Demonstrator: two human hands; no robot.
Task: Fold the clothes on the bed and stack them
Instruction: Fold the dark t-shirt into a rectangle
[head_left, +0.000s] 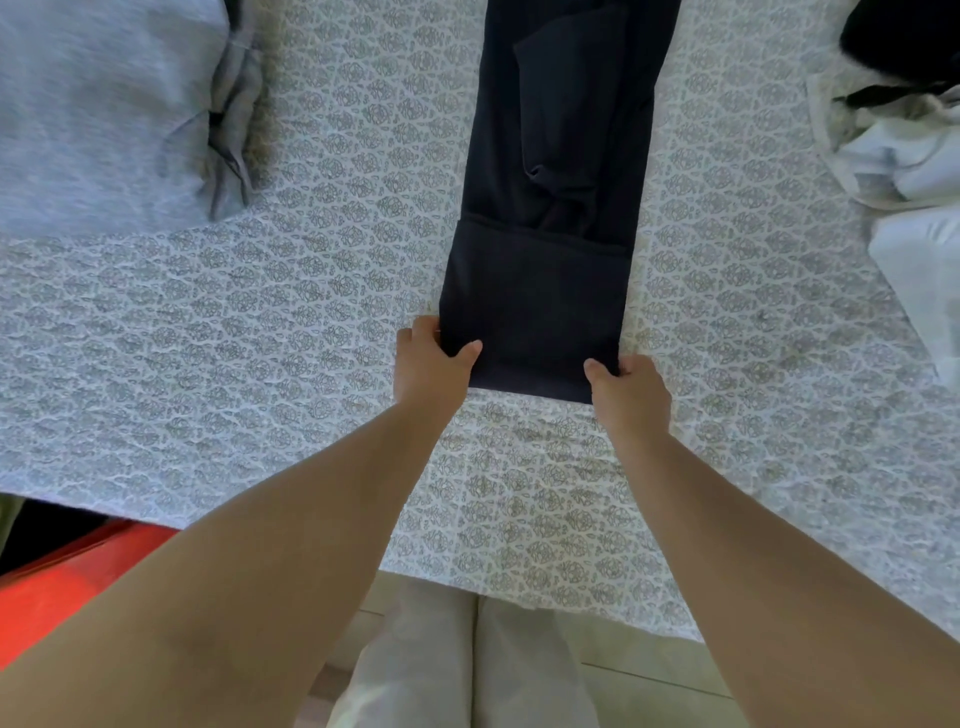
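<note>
Grey-and-white patterned cloth covers the bed (260, 322), which fills most of the view. On the far left lies a folded grey garment (104, 114). On the far right sits a loose heap of pale clothes (904, 166) with something black (904, 41) on top, not folded yet.

Down the middle of the bed runs a long dark garment (561, 156), laid in a narrow strip. Its near end looks already turned over once, making a thick dark block close to the person.

The left hand (431, 364) pinches the near left corner of that block, thumb on top. The right hand (628, 389) pinches the near right corner the same way. The fingers of both are curled onto the cloth.

What could go wrong? If one hand lifts quicker than the other, the fold could go crooked. There is a bunched wrinkle further up the strip, and folding over it would leave a lump, so the stack may wobble.
</note>
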